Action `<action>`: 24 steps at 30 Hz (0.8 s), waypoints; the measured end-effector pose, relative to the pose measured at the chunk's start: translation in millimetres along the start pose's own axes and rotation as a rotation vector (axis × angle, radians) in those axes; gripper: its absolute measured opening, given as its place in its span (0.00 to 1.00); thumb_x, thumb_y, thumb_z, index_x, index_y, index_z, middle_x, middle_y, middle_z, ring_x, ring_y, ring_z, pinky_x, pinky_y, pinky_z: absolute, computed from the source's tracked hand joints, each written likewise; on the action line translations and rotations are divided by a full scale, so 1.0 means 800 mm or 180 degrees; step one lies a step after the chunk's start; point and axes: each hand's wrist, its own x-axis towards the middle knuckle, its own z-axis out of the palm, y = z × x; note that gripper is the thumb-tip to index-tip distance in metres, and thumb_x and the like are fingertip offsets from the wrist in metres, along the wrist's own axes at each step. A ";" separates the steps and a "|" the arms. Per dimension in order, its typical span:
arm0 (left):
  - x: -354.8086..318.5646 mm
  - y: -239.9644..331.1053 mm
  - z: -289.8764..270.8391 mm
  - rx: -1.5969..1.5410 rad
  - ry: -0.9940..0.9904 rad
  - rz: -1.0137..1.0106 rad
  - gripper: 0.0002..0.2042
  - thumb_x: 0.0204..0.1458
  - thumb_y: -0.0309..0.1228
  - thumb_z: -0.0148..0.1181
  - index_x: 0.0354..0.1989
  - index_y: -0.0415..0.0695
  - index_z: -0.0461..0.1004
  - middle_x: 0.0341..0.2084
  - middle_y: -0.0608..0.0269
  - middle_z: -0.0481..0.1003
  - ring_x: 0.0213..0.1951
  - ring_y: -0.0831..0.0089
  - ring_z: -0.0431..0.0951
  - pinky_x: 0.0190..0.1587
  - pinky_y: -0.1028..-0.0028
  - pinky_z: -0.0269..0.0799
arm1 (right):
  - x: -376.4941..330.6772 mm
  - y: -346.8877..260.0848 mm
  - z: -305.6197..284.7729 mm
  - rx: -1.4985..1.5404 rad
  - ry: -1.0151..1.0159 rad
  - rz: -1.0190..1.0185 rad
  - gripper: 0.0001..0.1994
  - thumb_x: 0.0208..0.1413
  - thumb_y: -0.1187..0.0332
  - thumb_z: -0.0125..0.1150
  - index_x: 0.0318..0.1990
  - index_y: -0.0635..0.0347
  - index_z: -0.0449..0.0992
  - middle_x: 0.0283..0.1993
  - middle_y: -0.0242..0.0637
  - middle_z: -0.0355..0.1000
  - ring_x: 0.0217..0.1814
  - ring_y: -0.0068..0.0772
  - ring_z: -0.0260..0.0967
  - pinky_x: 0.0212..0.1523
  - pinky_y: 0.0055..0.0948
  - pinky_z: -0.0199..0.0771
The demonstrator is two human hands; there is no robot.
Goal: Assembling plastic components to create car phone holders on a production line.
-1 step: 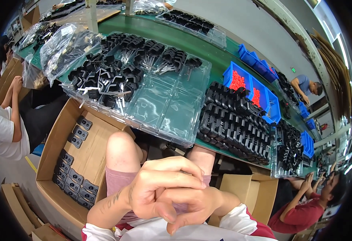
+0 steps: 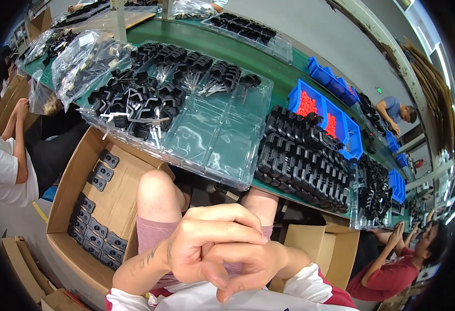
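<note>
Over my lap, my left hand (image 2: 201,243) and my right hand (image 2: 256,262) are clasped, with bent fingers crossing and overlapping. Both are closed, and no object shows between them; the inner palms are hidden. Beyond my knees, a clear plastic divided tray (image 2: 212,140) lies on the green bench. Its left and far compartments carry heaped black plastic parts with metal strips (image 2: 134,98). Right of the tray stand stacked rows of black plastic housings (image 2: 305,163). At my left, an open cardboard box (image 2: 129,181) contains several flat black parts (image 2: 98,228).
Blue bins (image 2: 354,137) with small red pieces (image 2: 308,105) stand behind the housings. Another open cardboard box (image 2: 302,241) is by my right arm. Clear bags (image 2: 82,65) lie far left. Co-workers sit at left (image 2: 4,166) and right (image 2: 393,272); another person (image 2: 393,111) is farther back.
</note>
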 end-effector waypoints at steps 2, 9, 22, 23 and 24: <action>-0.001 0.001 -0.002 -0.0059 -0.0016 -0.0092 0.32 0.41 0.60 0.60 0.32 0.35 0.76 0.27 0.55 0.72 0.26 0.68 0.69 0.29 0.74 0.66 | -0.004 0.000 0.003 -0.0103 0.0008 0.0057 0.17 0.49 0.61 0.69 0.37 0.64 0.70 0.35 0.37 0.65 0.34 0.32 0.60 0.37 0.23 0.63; 0.003 0.015 -0.003 -0.0425 0.0071 -0.0466 0.33 0.37 0.64 0.60 0.23 0.38 0.73 0.17 0.64 0.65 0.19 0.76 0.60 0.23 0.78 0.57 | -0.007 0.010 0.018 -0.0720 0.0203 -0.0303 0.23 0.46 0.59 0.71 0.41 0.63 0.66 0.39 0.37 0.61 0.37 0.33 0.57 0.39 0.25 0.61; 0.013 0.021 -0.004 -0.0555 0.0106 -0.0678 0.37 0.38 0.71 0.51 0.19 0.39 0.71 0.15 0.64 0.65 0.17 0.74 0.60 0.21 0.77 0.58 | -0.002 0.016 0.026 -0.0709 0.0503 -0.0566 0.24 0.45 0.59 0.72 0.41 0.63 0.66 0.41 0.39 0.60 0.38 0.35 0.58 0.41 0.27 0.62; 0.016 0.025 -0.007 -0.0389 -0.0009 -0.0778 0.40 0.38 0.73 0.46 0.18 0.38 0.72 0.16 0.61 0.67 0.18 0.73 0.63 0.22 0.77 0.60 | -0.003 0.016 0.027 -0.0684 0.0517 -0.0559 0.24 0.45 0.59 0.72 0.41 0.63 0.66 0.41 0.40 0.60 0.38 0.36 0.58 0.41 0.27 0.62; 0.018 0.029 -0.010 -0.0222 -0.0126 -0.0876 0.42 0.39 0.75 0.40 0.18 0.38 0.73 0.16 0.58 0.69 0.18 0.71 0.66 0.22 0.76 0.63 | -0.003 0.017 0.028 -0.0660 0.0532 -0.0554 0.24 0.45 0.60 0.72 0.41 0.63 0.66 0.41 0.40 0.60 0.38 0.36 0.58 0.42 0.27 0.62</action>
